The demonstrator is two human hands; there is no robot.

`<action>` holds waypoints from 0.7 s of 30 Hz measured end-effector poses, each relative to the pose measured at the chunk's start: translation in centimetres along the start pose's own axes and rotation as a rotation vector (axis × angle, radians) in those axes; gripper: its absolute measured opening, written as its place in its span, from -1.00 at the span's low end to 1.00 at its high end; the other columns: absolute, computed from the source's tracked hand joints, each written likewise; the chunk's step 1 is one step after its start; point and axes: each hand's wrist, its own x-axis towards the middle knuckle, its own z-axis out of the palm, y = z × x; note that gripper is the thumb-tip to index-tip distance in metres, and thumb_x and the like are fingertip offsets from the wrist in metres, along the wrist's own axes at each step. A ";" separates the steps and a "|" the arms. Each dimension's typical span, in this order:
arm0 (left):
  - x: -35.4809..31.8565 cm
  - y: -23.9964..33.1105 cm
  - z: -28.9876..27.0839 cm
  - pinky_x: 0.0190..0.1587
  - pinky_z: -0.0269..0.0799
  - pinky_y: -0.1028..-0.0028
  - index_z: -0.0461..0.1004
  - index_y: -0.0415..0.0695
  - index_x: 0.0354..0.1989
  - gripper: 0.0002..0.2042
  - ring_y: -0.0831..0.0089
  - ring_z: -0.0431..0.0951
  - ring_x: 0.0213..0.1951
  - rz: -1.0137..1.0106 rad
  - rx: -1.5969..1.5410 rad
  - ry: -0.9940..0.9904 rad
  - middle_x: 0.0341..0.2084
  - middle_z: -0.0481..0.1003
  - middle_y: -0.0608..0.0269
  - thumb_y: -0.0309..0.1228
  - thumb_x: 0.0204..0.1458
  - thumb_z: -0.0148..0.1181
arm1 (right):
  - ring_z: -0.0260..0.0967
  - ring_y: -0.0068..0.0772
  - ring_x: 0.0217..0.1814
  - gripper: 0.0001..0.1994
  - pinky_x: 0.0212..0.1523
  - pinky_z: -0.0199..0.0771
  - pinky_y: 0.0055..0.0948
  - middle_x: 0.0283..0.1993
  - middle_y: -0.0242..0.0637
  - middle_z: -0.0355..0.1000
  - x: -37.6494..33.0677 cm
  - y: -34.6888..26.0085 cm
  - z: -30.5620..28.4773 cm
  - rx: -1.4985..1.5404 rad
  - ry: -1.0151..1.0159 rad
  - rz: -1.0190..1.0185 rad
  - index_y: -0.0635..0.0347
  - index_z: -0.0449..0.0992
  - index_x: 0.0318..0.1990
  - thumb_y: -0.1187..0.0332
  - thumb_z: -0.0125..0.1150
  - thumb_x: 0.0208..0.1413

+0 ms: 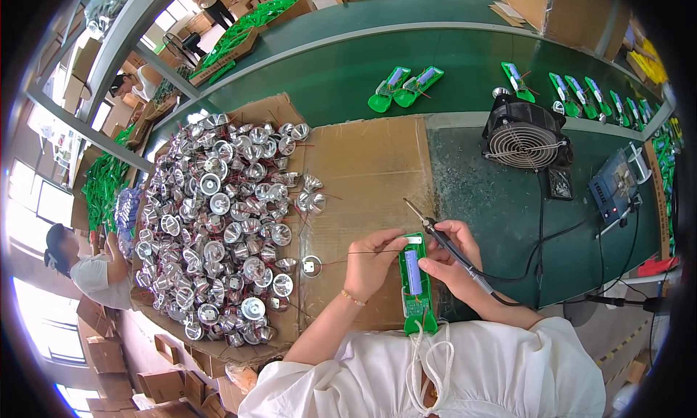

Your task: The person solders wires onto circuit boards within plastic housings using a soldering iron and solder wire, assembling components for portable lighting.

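Note:
A green plastic housing (425,302) with a blue cylindrical battery (413,271) and a small circuit board stands close before me. My left hand (372,264) is closed, its thumb and fingers gripping the upper left edge beside a white part; thin wires run by the fingers. In my right hand (454,258) is a soldering iron (451,249), its tip pointing up and left, away from the housing. The right thumb presses on the housing's right edge. A single silver reflector (311,266) lies left of my left hand, with a red wire leading toward it.
A big heap of silver reflectors (218,229) fills the cardboard (363,156) at left. A black fan (524,135) and blue soldering station (613,185) stand at right, with cables across the green table. Several green housings (417,87) lie along the back. Other people work at far left.

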 end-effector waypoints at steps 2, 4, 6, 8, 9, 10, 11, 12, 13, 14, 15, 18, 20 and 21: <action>-0.3 -0.1 0.2 -0.35 0.42 0.62 0.50 -0.30 -0.24 -0.81 0.64 0.47 -0.39 0.013 0.027 0.024 -0.44 0.53 0.30 -0.47 -0.01 0.18 | 0.33 -0.66 -0.40 -0.43 -0.36 0.39 -0.68 -0.27 -0.37 0.25 -0.1 0.2 0.0 0.007 0.003 0.007 0.14 0.17 -0.04 0.50 0.38 -0.22; -0.4 -0.4 0.4 -0.34 0.42 0.62 0.50 -0.30 -0.24 -0.81 0.64 0.47 -0.39 0.021 0.052 0.048 -0.44 0.53 0.29 -0.47 -0.01 0.18 | 0.34 -0.66 -0.39 -0.43 -0.36 0.39 -0.67 -0.27 -0.37 0.25 -0.1 0.2 0.0 -0.015 0.003 0.010 0.14 0.17 -0.04 0.50 0.38 -0.21; -0.4 -0.9 0.5 -0.32 0.41 0.60 0.50 -0.31 -0.25 -0.82 0.62 0.47 -0.39 0.169 0.258 0.129 -0.43 0.53 0.27 -0.48 -0.01 0.18 | 0.34 -0.66 -0.39 -0.43 -0.37 0.39 -0.67 -0.27 -0.37 0.25 0.0 0.1 0.3 -0.003 0.003 0.007 0.13 0.17 -0.04 0.50 0.38 -0.21; -0.4 -0.7 0.8 -0.31 0.41 0.60 0.50 -0.31 -0.25 -0.82 0.61 0.48 -0.39 0.128 0.190 0.133 -0.43 0.53 0.27 -0.48 -0.01 0.18 | 0.33 -0.66 -0.39 -0.43 -0.37 0.40 -0.67 -0.27 -0.37 0.24 0.1 0.1 0.3 0.016 0.004 0.010 0.14 0.17 -0.03 0.52 0.37 -0.22; -0.3 -0.7 0.8 -0.29 0.41 0.59 0.50 -0.31 -0.26 -0.82 0.60 0.48 -0.38 0.098 0.127 0.140 -0.43 0.53 0.26 -0.49 -0.01 0.17 | 0.33 -0.67 -0.39 -0.43 -0.37 0.40 -0.67 -0.27 -0.37 0.24 0.2 0.1 0.3 0.010 0.006 0.008 0.14 0.17 -0.03 0.53 0.37 -0.21; 0.2 -0.8 0.7 -0.29 0.41 0.60 0.49 -0.31 -0.26 -0.83 0.60 0.48 -0.37 0.194 0.135 0.114 -0.42 0.53 0.25 -0.50 -0.01 0.17 | 0.32 -0.67 -0.39 -0.43 -0.36 0.40 -0.67 -0.27 -0.37 0.24 0.2 0.2 0.3 0.007 0.009 0.008 0.14 0.17 -0.03 0.54 0.36 -0.21; 0.0 -0.6 0.7 -0.29 0.41 0.61 0.48 -0.32 -0.26 -0.83 0.61 0.48 -0.37 0.069 0.019 0.116 -0.42 0.52 0.25 -0.50 -0.01 0.17 | 0.32 -0.67 -0.39 -0.43 -0.36 0.40 -0.66 -0.27 -0.36 0.23 0.3 0.2 0.3 0.018 0.004 -0.004 0.14 0.17 -0.02 0.56 0.35 -0.20; -0.2 -0.1 0.8 -0.29 0.41 0.61 0.47 -0.33 -0.26 -0.83 0.62 0.47 -0.36 -0.055 -0.097 0.118 -0.42 0.52 0.24 -0.51 -0.01 0.17 | 0.32 -0.67 -0.39 -0.43 -0.36 0.40 -0.66 -0.27 -0.36 0.23 0.3 0.3 0.3 0.018 0.011 0.008 0.14 0.17 -0.02 0.56 0.35 -0.20; 0.0 0.4 0.7 -0.30 0.40 0.63 0.46 -0.33 -0.26 -0.84 0.65 0.47 -0.36 -0.059 -0.088 0.104 -0.43 0.52 0.24 -0.52 0.01 0.15 | 0.32 -0.66 -0.38 -0.43 -0.36 0.40 -0.66 -0.27 -0.36 0.23 0.5 0.3 0.3 0.025 0.005 -0.016 0.14 0.17 -0.02 0.56 0.34 -0.20; 0.0 0.0 0.8 -0.30 0.40 0.63 0.46 -0.33 -0.26 -0.84 0.65 0.47 -0.36 -0.066 -0.090 0.099 -0.43 0.52 0.24 -0.52 0.01 0.15 | 0.32 -0.66 -0.38 -0.43 -0.35 0.40 -0.66 -0.27 -0.36 0.23 0.6 0.3 0.3 0.031 -0.002 -0.041 0.14 0.17 -0.02 0.56 0.34 -0.20; 0.1 -0.7 0.9 -0.31 0.40 0.63 0.46 -0.33 -0.26 -0.84 0.64 0.47 -0.36 -0.077 -0.190 0.102 -0.43 0.52 0.24 -0.52 0.01 0.15 | 0.33 -0.64 -0.34 -0.44 -0.33 0.40 -0.65 -0.27 -0.36 0.24 0.3 0.4 0.3 0.027 0.006 -0.034 0.14 0.17 -0.02 0.56 0.34 -0.20; 1.1 -1.7 0.2 -0.32 0.39 0.62 0.47 -0.33 -0.27 -0.83 0.60 0.48 -0.39 -0.021 -0.113 0.120 -0.43 0.52 0.22 -0.49 0.00 0.16 | 0.34 -0.63 -0.32 -0.45 -0.31 0.40 -0.65 -0.26 -0.36 0.24 0.2 0.5 0.0 -0.041 0.049 -0.069 0.14 0.18 -0.02 0.56 0.33 -0.19; 3.7 -0.9 -1.1 -0.33 0.40 0.57 0.50 -0.34 -0.31 -0.80 0.60 0.48 -0.41 -0.073 0.148 0.144 -0.47 0.55 0.17 -0.45 -0.04 0.18 | 0.37 -0.55 -0.22 -0.48 -0.28 0.42 -0.63 -0.26 -0.35 0.24 0.4 0.5 -1.1 -0.075 0.092 -0.152 0.16 0.18 -0.01 0.56 0.29 -0.14; 5.2 -0.9 -1.9 -0.34 0.40 0.56 0.51 -0.34 -0.32 -0.80 0.60 0.49 -0.43 -0.047 0.244 0.132 -0.49 0.55 0.15 -0.43 -0.05 0.18 | 0.39 -0.51 -0.20 -0.49 -0.27 0.44 -0.63 -0.27 -0.34 0.24 0.4 0.0 -1.6 -0.079 0.103 -0.161 0.18 0.17 -0.01 0.55 0.28 -0.12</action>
